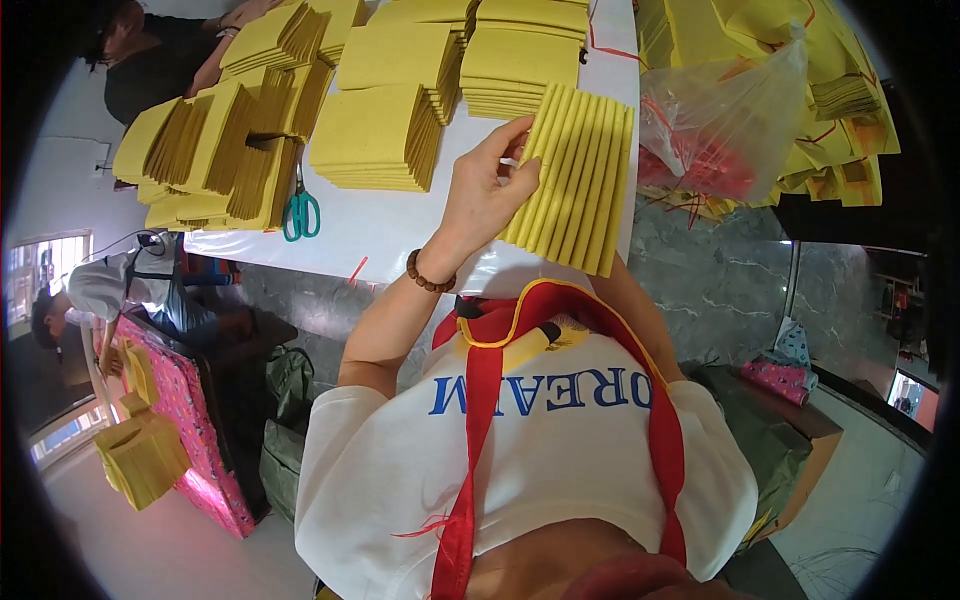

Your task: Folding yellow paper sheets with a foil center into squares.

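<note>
A bundle of folded yellow paper (572, 180), its rounded folds lying side by side, is tilted up over the table's near edge. My left hand (492, 185) grips its left edge, thumb in front and fingers going behind. A brown bead bracelet (428, 272) circles that wrist. My right forearm rises behind the bundle's lower right corner; the bundle hides my right hand and its fingers. Beyond it, more stacks of folded yellow paper (380, 130) stand in rows on the white-topped table (400, 225). A pair of green-handled scissors (300, 212) lies left of my left hand.
At the right, a clear plastic bag (735, 120) with red contents rests among yellow paper piles (850, 100). One person (165, 65) is at the far left of the table; another (120, 285) handles yellow paper at a pink-covered table (185, 400). Green bags (285, 450) stand near my left.
</note>
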The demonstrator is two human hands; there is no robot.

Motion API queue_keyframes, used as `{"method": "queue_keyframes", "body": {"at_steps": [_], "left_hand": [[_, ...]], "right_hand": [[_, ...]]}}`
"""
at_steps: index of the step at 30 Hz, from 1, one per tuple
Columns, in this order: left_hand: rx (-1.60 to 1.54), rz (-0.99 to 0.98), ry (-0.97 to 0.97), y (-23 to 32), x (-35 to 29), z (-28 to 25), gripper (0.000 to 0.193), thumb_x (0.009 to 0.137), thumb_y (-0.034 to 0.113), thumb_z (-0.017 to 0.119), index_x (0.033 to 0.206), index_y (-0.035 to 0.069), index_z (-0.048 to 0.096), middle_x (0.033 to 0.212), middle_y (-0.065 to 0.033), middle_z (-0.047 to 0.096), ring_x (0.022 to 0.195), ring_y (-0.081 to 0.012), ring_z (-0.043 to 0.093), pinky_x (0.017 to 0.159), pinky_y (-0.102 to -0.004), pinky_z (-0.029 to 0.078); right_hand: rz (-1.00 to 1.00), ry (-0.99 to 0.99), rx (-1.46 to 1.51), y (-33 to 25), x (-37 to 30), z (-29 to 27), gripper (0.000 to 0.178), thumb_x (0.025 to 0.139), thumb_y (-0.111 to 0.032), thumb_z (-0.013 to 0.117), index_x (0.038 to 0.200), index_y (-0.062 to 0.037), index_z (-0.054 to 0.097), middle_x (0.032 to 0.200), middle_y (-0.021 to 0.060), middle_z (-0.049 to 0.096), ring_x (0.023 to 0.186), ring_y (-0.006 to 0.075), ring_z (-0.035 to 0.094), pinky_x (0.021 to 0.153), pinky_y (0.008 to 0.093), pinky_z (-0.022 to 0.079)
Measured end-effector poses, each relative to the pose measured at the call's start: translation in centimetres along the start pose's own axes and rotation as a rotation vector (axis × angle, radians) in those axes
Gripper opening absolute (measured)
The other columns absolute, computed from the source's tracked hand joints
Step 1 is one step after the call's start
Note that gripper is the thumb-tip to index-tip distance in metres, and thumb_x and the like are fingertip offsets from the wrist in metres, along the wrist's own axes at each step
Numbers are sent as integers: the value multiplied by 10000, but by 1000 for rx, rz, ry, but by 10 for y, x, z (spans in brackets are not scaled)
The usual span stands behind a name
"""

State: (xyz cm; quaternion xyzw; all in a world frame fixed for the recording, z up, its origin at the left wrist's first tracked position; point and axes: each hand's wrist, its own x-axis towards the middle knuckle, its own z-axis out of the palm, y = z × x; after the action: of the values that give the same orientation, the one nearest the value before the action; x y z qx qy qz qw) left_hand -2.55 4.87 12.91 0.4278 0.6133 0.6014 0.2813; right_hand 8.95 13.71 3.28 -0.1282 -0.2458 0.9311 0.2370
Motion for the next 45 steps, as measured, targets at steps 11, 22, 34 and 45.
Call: {"method": "queue_keyframes", "body": {"at_steps": [11,22,34,45], "left_hand": [[174,-20,16,9,-4,1,483,784,116,593,1236,17,454,962,-136,635,858,-167,617,701,-277,493],[332,87,21,4,-1,3,525,751,134,622,1231,26,437,986,-159,614,880,-201,617,677,-281,498],[444,119,10,7,-4,3,544,725,194,658,1198,27,449,1053,-167,580,918,-247,598,787,-324,469],[501,41,-11,14,-3,2,636,709,243,677,1230,15,394,1089,-191,557,986,-285,576,841,-353,449]], "right_hand": [[-44,100,-150,2,-3,18,489,926,-370,361,1262,-17,402,1158,145,528,1020,248,561,841,360,502],[-18,84,-21,8,3,-2,505,917,-385,366,1271,-25,397,1183,149,516,1043,258,549,863,375,487],[19,48,110,19,8,-14,523,907,-401,371,1281,-34,392,1210,153,503,1069,269,535,888,392,471],[42,-23,217,5,22,-35,541,898,-416,377,1289,-43,388,1235,157,491,1092,280,523,910,408,456]]}}
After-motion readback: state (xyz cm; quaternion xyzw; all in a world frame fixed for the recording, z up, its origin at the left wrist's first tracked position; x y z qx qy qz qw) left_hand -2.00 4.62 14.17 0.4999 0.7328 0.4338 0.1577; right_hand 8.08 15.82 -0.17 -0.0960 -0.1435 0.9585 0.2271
